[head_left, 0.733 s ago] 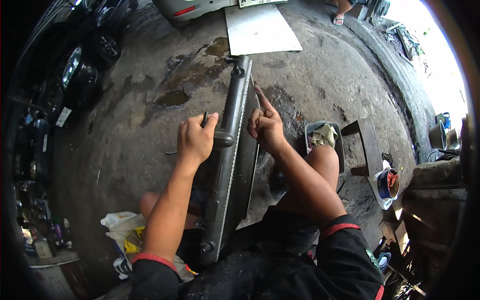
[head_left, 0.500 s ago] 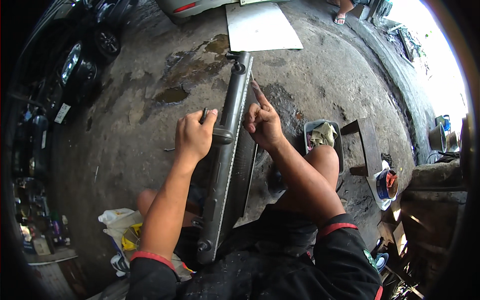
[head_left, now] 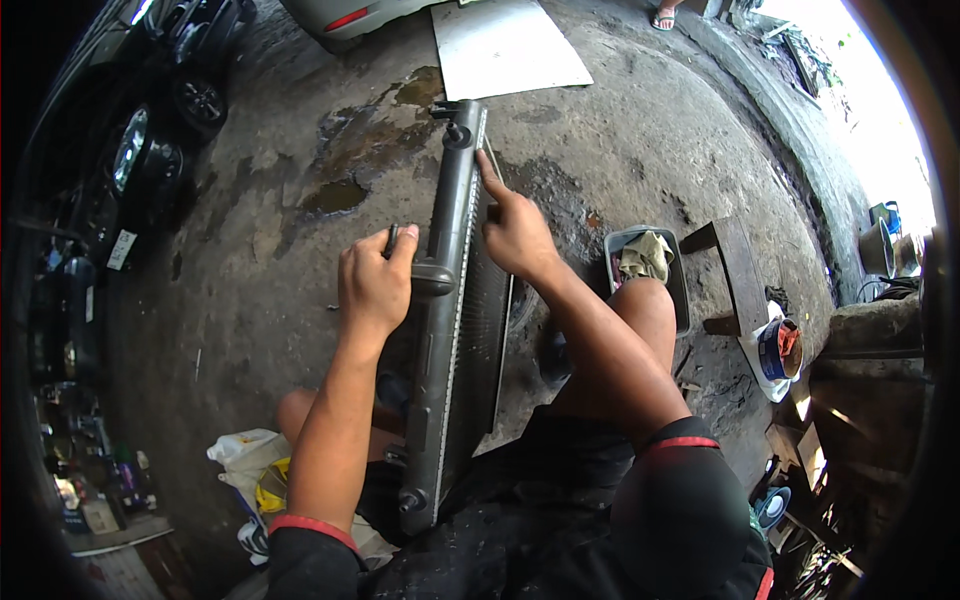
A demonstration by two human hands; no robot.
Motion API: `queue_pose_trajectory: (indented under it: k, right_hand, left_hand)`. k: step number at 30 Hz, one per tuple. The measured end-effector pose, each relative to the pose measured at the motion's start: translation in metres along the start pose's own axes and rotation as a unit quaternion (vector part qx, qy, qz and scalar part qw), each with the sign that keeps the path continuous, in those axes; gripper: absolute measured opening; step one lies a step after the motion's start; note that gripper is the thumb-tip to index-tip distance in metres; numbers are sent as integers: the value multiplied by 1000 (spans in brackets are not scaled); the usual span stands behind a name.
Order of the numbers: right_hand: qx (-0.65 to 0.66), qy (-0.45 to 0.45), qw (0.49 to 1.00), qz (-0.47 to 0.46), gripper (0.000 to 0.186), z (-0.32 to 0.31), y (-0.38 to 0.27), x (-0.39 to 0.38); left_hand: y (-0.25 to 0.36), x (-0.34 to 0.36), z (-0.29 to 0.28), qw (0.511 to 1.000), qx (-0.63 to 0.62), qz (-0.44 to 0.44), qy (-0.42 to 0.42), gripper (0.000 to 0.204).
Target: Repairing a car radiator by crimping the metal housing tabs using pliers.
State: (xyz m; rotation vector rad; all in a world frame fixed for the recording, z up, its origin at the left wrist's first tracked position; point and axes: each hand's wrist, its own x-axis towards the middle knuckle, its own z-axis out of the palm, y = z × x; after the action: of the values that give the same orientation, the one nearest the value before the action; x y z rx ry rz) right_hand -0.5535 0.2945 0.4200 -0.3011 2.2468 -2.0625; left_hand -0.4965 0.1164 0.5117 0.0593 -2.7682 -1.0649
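A car radiator (head_left: 436,345) with a dark plastic side tank stands on edge between my legs, its long side running away from me. My left hand (head_left: 377,280) is closed round the pipe stub on the tank's left side; a small dark end shows by the thumb. On the other side, my right hand (head_left: 520,235) stretches its index finger to the crimped metal seam (head_left: 473,185) near the far end, the fingertip appearing to touch it. Its other fingers are curled, largely out of sight, and no object shows in them. The finned core (head_left: 478,335) lies below the right hand.
A grey tub (head_left: 683,300) with cloths stands by my right knee, next to a low wooden bench (head_left: 738,275). Farther right is a round container (head_left: 780,350). White board (head_left: 508,50) lies by a parked car (head_left: 350,18). Plastic bags (head_left: 250,455) are at my left.
My right hand has turned from palm side to knuckle side, and its index finger has come onto the seam. The left hand keeps its hold on the radiator. The whole view has shifted slightly.
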Motion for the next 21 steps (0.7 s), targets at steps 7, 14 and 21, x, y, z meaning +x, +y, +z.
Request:
queue_pose_trajectory:
  k: [7,14,21]
  right_hand:
    - [144,-47,988,28,99,-8,-16,-10]
    - [174,-70,979,75,103,1,-15,-12]
    - [43,-24,998,-32,102,-8,0,-4]
  left_hand:
    - [-2,1,-1,1000,-2,-21,-18,40]
    - [1,0,3,1000,15,10,-7,41]
    - [1,2,5,999,39,24,-18,40]
